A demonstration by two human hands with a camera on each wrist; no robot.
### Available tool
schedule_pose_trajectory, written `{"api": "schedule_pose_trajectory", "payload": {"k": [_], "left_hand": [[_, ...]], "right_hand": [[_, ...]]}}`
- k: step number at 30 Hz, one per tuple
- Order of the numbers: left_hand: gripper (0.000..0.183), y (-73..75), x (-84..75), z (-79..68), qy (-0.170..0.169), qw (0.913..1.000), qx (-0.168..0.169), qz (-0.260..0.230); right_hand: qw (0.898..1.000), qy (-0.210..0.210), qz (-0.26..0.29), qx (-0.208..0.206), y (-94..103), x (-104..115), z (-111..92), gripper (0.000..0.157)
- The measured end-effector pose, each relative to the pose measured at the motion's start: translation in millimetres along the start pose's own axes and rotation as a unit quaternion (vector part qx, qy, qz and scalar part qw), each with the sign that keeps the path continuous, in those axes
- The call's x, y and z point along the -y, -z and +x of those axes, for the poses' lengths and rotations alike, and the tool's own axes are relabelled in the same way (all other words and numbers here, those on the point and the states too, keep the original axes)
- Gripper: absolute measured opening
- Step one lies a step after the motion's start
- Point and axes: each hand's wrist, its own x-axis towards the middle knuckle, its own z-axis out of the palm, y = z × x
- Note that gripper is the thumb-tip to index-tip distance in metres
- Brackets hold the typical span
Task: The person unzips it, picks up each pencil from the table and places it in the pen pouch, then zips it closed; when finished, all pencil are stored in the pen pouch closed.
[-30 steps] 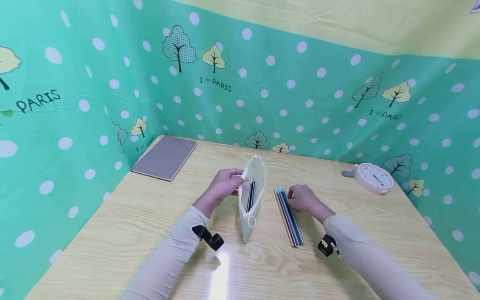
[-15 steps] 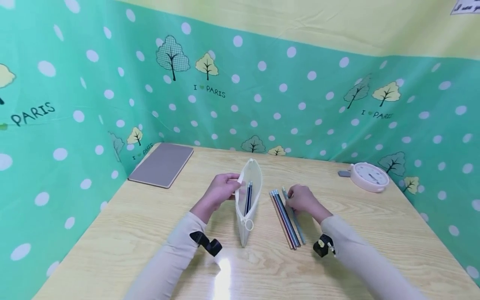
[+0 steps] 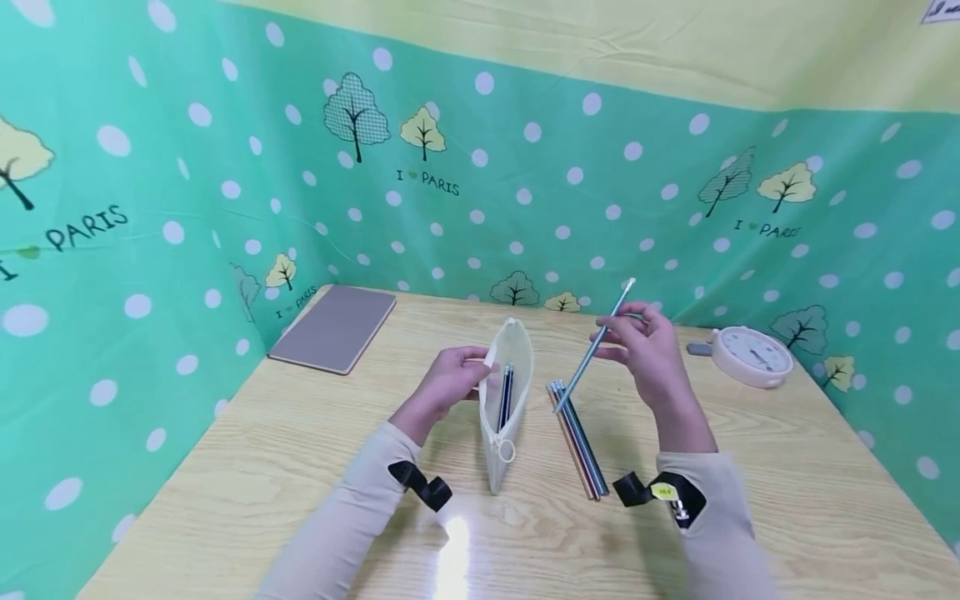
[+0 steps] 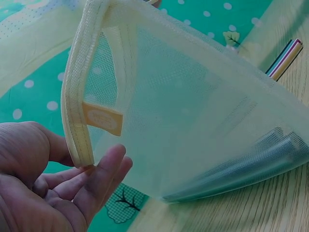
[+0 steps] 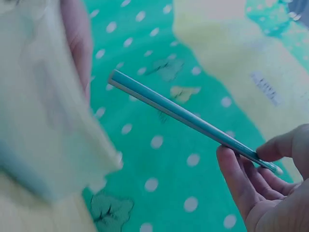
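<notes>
A cream mesh zip pouch [image 3: 492,454] stands with its mouth open in the head view, two dark pencils [image 3: 506,396] inside it. My left hand [image 3: 452,379] pinches the pouch's left rim between thumb and fingers; in the left wrist view an orange tag [image 4: 102,118] hangs just by the grip. My right hand [image 3: 648,350] holds a teal pencil [image 3: 592,347] near its white eraser end, tilted, with the far end down to the left. Below that end, several pencils [image 3: 579,446] lie side by side on the table, right of the pouch.
A grey-brown notebook [image 3: 333,329] lies at the back left of the wooden table [image 3: 360,383]. At the back right is a pink round clock [image 3: 752,357] with a small grey object [image 3: 699,349] beside it. A patterned green curtain [image 3: 450,225] stands behind.
My right hand has separated the teal pencil from the row, lifted it off the table and turned it eraser end up. My left hand still holds the pouch's rim.
</notes>
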Motion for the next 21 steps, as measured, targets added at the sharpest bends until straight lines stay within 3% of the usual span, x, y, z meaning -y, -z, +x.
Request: {"api": "schedule_pose_trajectory", "payload": {"k": [6,10,14,21], "left_hand": [[0.039,-0.1,-1.5,0.5,0.005,0.9999,-0.003,0.01],[0.04,-2.0,-1.8,1.2,0.005,0.9999,0.003,0.012],[0.04,-3.1,-2.6,0.7,0.002,0.9999,0.005,0.013],[0.038,-3.9,-2.8,-1.8,0.002,1.0,-0.003,0.009]], "right_hand": [[0.992,0.037,0.111,-0.041,-10.4,9,-11,0.009],[0.984,0.055,0.155,-0.071,-11.1,10,-15,0.011],[0.981,0.067,0.165,-0.075,-12.3,10,-16,0.013],[0.987,0.07,0.135,-0.056,-17.9,8,-18,0.011]]}}
